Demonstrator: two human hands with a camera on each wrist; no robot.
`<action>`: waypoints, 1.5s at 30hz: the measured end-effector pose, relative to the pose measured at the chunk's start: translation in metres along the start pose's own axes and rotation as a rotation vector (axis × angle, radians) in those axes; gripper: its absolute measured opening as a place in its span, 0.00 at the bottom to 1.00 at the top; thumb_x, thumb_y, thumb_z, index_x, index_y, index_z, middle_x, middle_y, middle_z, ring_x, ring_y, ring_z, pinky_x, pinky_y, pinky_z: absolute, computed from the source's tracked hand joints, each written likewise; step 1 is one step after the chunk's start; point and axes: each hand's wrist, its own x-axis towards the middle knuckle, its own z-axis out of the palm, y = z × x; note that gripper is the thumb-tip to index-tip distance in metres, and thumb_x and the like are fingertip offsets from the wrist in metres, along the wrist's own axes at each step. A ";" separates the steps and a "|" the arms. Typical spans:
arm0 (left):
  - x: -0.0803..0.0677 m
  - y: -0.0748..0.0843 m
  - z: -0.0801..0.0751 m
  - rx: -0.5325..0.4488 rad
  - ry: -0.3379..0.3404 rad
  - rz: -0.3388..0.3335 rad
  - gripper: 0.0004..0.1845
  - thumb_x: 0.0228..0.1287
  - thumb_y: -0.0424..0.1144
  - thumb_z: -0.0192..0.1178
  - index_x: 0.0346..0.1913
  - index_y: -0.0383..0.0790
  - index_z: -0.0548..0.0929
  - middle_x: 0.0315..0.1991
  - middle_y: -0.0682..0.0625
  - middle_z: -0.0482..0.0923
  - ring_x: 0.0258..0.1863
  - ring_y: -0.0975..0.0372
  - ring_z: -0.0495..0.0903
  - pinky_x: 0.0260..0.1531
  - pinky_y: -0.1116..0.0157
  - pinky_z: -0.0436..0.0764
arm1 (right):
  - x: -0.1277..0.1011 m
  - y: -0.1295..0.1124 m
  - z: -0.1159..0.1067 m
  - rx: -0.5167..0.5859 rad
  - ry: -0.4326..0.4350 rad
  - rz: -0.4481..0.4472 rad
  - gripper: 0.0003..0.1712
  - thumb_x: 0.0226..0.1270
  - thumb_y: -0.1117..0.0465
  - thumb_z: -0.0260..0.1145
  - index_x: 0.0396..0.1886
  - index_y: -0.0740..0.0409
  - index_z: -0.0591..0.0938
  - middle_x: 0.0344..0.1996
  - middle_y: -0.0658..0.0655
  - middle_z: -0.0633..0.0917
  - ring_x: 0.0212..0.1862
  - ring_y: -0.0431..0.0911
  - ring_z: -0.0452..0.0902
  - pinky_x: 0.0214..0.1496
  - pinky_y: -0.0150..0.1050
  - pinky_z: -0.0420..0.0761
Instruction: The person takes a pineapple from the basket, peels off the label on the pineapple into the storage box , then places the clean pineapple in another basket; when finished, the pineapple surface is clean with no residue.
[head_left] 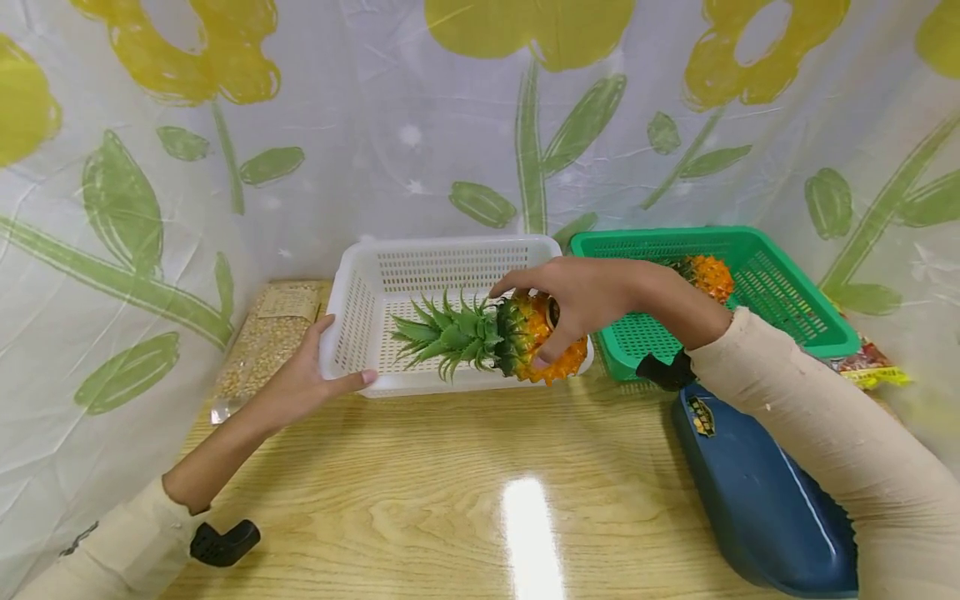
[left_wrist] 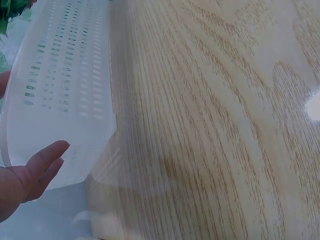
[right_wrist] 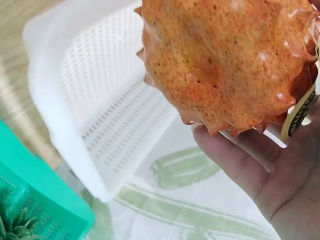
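My right hand (head_left: 585, 304) holds a pineapple (head_left: 532, 333) with a leafy green crown over the white basket (head_left: 465, 385), thumb and fingers on either side of its orange body. The crown points left. A small dark tag (right_wrist: 300, 116) hangs by the fruit next to the palm in the right wrist view. My left hand (head_left: 311, 367) grips the basket's front left corner, its thumb along the front and fingers at the left rim. In the left wrist view, the thumb (left_wrist: 45, 162) lies against the basket's pale outer wall.
A green basket (head_left: 780, 325) to the right holds another pineapple (head_left: 708, 277), partly behind my right arm. A dark blue plastic container (head_left: 765, 492) lies in front of it. A clear bag of pale kernels (head_left: 262, 342) lies left of the white basket. A flowered curtain (head_left: 337, 125) hangs behind.
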 end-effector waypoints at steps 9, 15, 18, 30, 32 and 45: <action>0.000 0.000 0.000 -0.015 -0.004 0.006 0.61 0.61 0.52 0.71 0.80 0.39 0.34 0.67 0.26 0.65 0.61 0.35 0.74 0.57 0.40 0.78 | -0.017 -0.012 0.021 0.015 0.038 0.000 0.53 0.50 0.35 0.77 0.74 0.43 0.65 0.58 0.50 0.79 0.35 0.43 0.76 0.42 0.42 0.78; 0.000 0.000 0.000 -0.005 -0.006 0.001 0.61 0.62 0.53 0.70 0.80 0.40 0.34 0.66 0.27 0.66 0.61 0.36 0.75 0.57 0.40 0.78 | -0.028 -0.017 0.038 -0.007 0.078 0.013 0.53 0.51 0.33 0.75 0.75 0.43 0.66 0.62 0.48 0.79 0.40 0.41 0.76 0.43 0.43 0.77; -0.001 0.001 0.000 0.007 -0.003 0.002 0.61 0.62 0.53 0.70 0.80 0.39 0.34 0.66 0.27 0.66 0.60 0.36 0.75 0.57 0.40 0.78 | -0.031 -0.020 0.047 -0.022 0.085 0.021 0.54 0.50 0.31 0.75 0.75 0.41 0.66 0.62 0.47 0.79 0.44 0.41 0.77 0.45 0.43 0.78; -0.001 0.001 0.001 0.006 -0.003 -0.009 0.62 0.62 0.53 0.70 0.80 0.38 0.33 0.66 0.26 0.65 0.62 0.35 0.73 0.59 0.38 0.75 | -0.041 -0.025 0.082 0.000 0.112 0.045 0.53 0.48 0.29 0.74 0.74 0.40 0.68 0.37 0.37 0.79 0.32 0.36 0.74 0.34 0.38 0.76; -0.001 0.001 0.001 0.006 -0.005 -0.015 0.62 0.62 0.53 0.70 0.80 0.38 0.33 0.67 0.26 0.65 0.62 0.35 0.73 0.60 0.38 0.74 | -0.042 -0.026 0.089 0.009 0.118 0.043 0.52 0.48 0.29 0.74 0.73 0.40 0.69 0.35 0.36 0.79 0.31 0.35 0.73 0.33 0.37 0.75; -0.002 0.004 0.001 -0.010 -0.015 -0.006 0.61 0.63 0.50 0.70 0.80 0.39 0.33 0.67 0.25 0.65 0.62 0.35 0.74 0.57 0.40 0.78 | -0.040 -0.025 0.136 0.026 0.130 0.034 0.49 0.47 0.33 0.77 0.69 0.44 0.73 0.46 0.43 0.82 0.37 0.34 0.76 0.34 0.33 0.78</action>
